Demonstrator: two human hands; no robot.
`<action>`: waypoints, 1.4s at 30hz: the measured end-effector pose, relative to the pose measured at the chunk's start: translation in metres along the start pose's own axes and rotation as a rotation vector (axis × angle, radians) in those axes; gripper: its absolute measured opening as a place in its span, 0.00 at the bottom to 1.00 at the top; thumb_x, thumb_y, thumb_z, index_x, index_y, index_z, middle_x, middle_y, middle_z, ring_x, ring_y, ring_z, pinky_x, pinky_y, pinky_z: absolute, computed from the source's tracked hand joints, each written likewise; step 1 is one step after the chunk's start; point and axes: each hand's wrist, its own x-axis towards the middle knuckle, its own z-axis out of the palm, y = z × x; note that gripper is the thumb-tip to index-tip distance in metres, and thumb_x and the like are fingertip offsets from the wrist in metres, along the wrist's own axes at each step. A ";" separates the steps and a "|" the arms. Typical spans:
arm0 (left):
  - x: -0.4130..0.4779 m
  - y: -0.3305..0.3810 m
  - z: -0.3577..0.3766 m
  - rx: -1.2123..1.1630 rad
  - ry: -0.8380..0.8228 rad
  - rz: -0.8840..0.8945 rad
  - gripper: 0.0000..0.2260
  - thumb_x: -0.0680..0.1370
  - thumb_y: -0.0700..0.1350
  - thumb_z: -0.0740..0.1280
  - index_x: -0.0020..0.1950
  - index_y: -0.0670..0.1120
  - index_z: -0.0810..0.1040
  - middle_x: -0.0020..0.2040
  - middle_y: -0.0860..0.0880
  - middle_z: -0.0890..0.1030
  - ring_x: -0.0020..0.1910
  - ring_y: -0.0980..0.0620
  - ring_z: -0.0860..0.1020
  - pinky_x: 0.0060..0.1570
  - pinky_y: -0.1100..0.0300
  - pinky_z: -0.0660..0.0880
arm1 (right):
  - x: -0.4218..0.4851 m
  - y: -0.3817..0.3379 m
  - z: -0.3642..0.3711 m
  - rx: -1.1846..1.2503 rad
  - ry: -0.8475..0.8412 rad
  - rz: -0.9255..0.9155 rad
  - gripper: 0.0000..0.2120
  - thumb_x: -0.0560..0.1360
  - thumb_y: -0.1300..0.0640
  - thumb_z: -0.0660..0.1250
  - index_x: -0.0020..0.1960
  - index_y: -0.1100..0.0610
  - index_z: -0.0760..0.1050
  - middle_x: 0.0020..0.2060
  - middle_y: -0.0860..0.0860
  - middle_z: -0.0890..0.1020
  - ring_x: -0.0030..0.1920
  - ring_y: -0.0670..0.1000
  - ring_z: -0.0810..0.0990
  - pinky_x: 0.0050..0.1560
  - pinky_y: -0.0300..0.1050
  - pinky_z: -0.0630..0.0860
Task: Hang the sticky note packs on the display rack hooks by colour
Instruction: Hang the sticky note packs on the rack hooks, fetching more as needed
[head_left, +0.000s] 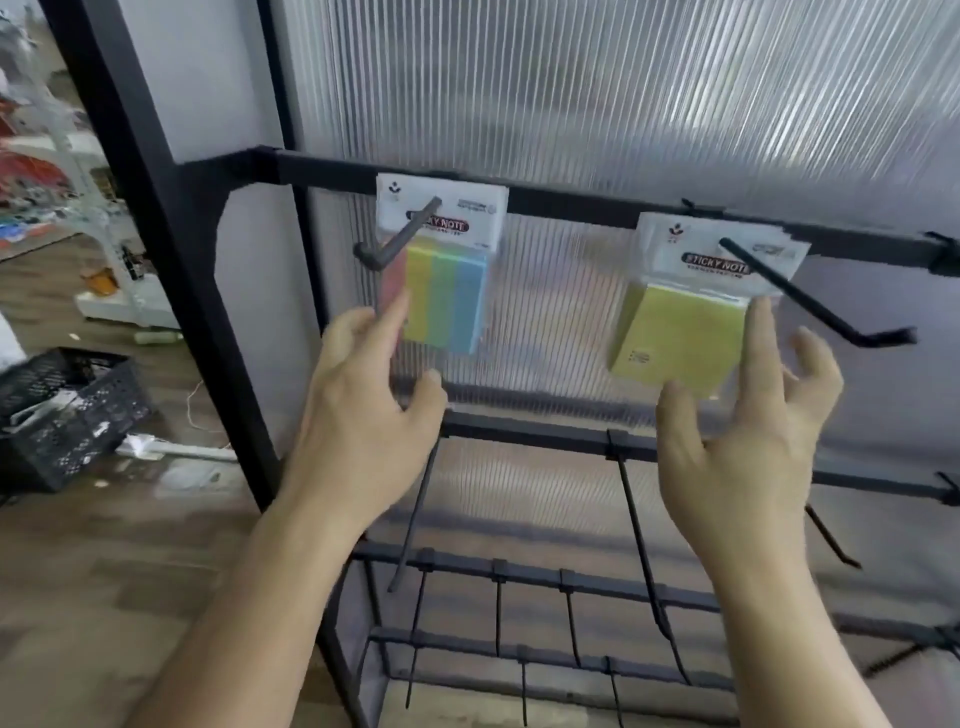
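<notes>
The multicoloured pack (441, 270) is hung on the left hook (400, 236), the yellow pack (680, 332) on the right hook (810, 296). Each is found just above a hand: the left hand (363, 400) and right hand (748, 421) are held wide, with nothing gripped.

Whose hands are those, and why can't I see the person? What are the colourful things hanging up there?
The camera sits on the person's head and looks forward and down, so you see only their two arms. The left hand and the right hand are both open and hold nothing. In front of them is a black display rack with metal hooks. A striped pack of pink, yellow, green and blue sticky notes hangs on the left hook. A yellow pack hangs on the right hook. A finger reaches up by each pack, but the picture is too blurry to say if it touches. A black crate stands on the floor to the left.
</notes>
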 end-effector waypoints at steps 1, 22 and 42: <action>-0.015 -0.003 0.001 0.032 -0.009 -0.016 0.28 0.79 0.47 0.64 0.78 0.55 0.59 0.69 0.56 0.64 0.55 0.72 0.60 0.49 0.85 0.55 | -0.012 -0.001 0.000 0.003 -0.052 -0.013 0.32 0.77 0.59 0.66 0.77 0.50 0.58 0.74 0.59 0.56 0.73 0.60 0.60 0.65 0.48 0.62; -0.290 -0.115 -0.117 0.404 -0.079 -0.888 0.26 0.81 0.52 0.59 0.78 0.52 0.56 0.77 0.49 0.58 0.76 0.49 0.57 0.72 0.53 0.59 | -0.224 -0.141 0.111 0.046 -1.426 -0.723 0.24 0.82 0.52 0.57 0.76 0.56 0.60 0.68 0.58 0.71 0.69 0.59 0.66 0.71 0.50 0.61; -0.267 -0.324 -0.364 0.417 0.408 -1.126 0.24 0.80 0.50 0.62 0.75 0.52 0.64 0.73 0.49 0.67 0.72 0.51 0.65 0.71 0.54 0.62 | -0.343 -0.432 0.347 0.158 -1.702 -0.886 0.21 0.82 0.51 0.58 0.74 0.49 0.62 0.71 0.52 0.67 0.77 0.61 0.53 0.73 0.64 0.57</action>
